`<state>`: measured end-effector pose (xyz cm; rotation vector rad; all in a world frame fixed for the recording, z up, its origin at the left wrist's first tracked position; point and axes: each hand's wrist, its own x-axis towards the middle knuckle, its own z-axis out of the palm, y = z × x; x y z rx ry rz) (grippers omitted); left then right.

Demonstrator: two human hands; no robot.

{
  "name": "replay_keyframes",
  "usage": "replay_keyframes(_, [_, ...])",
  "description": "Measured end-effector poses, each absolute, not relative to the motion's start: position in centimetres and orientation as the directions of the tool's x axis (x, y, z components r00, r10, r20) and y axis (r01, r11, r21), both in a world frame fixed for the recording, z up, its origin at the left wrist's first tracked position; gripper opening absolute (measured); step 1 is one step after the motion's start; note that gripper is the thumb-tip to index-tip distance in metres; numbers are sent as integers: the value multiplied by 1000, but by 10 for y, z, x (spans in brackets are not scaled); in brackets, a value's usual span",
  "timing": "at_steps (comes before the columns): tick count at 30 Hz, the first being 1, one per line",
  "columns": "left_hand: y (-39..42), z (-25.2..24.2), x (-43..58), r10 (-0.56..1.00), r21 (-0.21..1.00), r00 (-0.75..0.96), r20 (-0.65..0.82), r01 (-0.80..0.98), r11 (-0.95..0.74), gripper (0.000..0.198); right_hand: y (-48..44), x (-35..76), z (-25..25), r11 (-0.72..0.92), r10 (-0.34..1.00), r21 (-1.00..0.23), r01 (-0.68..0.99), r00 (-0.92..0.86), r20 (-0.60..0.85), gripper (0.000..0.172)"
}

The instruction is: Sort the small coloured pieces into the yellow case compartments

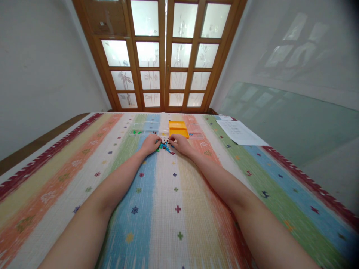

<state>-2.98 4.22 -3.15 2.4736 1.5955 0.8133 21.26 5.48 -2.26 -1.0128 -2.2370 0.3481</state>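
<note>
A small heap of tiny coloured pieces (165,146), mostly blue with some dark red, brown and green, lies on the striped tablecloth between my hands. My left hand (151,144) rests at the heap's left side, its fingers curled together at the pieces. On the opposite side, my right hand (181,145) has its fingertips bent in at the heap's upper right edge. Whatever either hand pinches is too small to make out. Just behind my right hand stands a yellow-orange two-part box (178,126).
Clear plastic trays (144,126) behind my left hand hold green pieces (137,132) and a few dark ones. Another clear tray (198,131) on the right holds blue pieces. White papers (238,131) lie at the far right. A glass-paned wooden door (166,71) stands beyond the table.
</note>
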Motion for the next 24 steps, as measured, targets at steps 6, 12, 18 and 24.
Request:
replay_keyframes(6, [41,-30,-29,867,337,313,387,827,-449,25,58,211,-21,625,779,-602,496,-355,516,15])
replay_keyframes(12, [41,-31,-29,872,339,318,373,828,-447,25,65,209,-21,565,824,-661,493,-303,478,25])
replay_keyframes(18, [40,-30,-28,866,353,323,381,815,-459,24,71,200,-25,600,796,-594,536,-326,510,32])
replay_keyframes(24, [39,-27,-27,866,335,328,377,823,-458,25,74,195,-32,655,748,-441,613,-444,493,41])
